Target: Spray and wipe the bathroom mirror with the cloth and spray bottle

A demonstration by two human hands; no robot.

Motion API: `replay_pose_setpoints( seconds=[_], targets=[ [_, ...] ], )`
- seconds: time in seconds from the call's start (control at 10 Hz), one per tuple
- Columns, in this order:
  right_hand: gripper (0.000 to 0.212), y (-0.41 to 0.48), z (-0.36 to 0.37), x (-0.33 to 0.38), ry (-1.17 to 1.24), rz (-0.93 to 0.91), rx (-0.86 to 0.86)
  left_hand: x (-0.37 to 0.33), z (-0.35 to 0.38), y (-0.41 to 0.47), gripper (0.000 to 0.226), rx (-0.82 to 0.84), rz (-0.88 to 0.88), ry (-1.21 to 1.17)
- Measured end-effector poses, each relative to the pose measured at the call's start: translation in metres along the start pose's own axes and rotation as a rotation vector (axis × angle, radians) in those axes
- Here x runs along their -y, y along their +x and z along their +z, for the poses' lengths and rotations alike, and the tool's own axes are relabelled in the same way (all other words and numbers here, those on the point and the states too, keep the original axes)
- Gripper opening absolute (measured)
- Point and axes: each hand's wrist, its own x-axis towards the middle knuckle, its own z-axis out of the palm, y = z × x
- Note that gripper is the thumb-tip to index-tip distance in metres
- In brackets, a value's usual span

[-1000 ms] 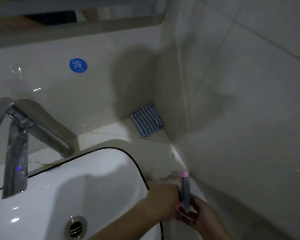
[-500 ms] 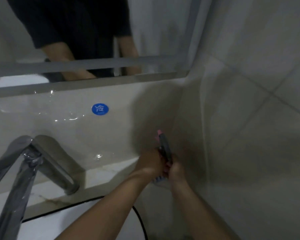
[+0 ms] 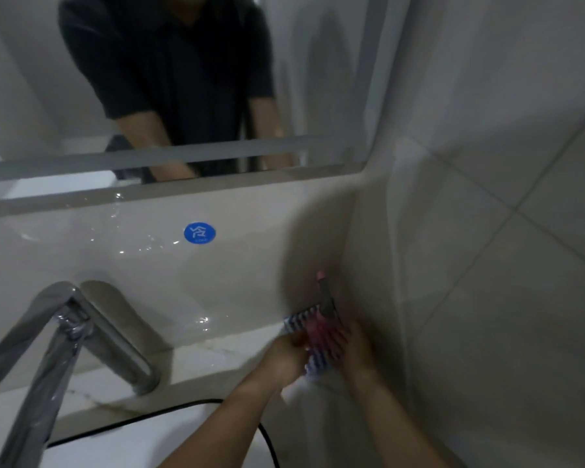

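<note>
Since a half-second ago, our hands reach the corner: left hand (image 3: 286, 361) and right hand (image 3: 355, 349) both grip one pink spray bottle (image 3: 322, 327) against one striped cloth (image 3: 313, 352). One blue sticker (image 3: 199, 233) reads 冷.

Both hands, left (image 3: 286, 358) and right (image 3: 357, 349), meet outstretched (each grip curled closed).

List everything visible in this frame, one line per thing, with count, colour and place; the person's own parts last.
mirror: 1, reflecting a dark-shirted torso, upper wall
round sticker: 1, blue, wall below mirror
faucet: 1, chrome, left foreground
sink basin: 1, white with black rim, bottom
countertop: 1, pale marble, behind basin
striped cloth: 1, blue-white, back right corner
spray bottle: 1, grey with pink tip, over the cloth; blurred
left hand: 1, at cloth; grip unclear
right hand: 1, at bottle base; grip unclear
</note>
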Motion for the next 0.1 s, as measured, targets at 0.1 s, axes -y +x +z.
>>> replay_pose_setpoints(
  seconds=[0.1],
  targets=[
    [0.041,-0.016,-0.0101,-0.0219,-0.134,-0.108,-0.12,0.0085,-0.0066,-0.0449,0.032,-0.071,-0.016,0.001]
  ],
)
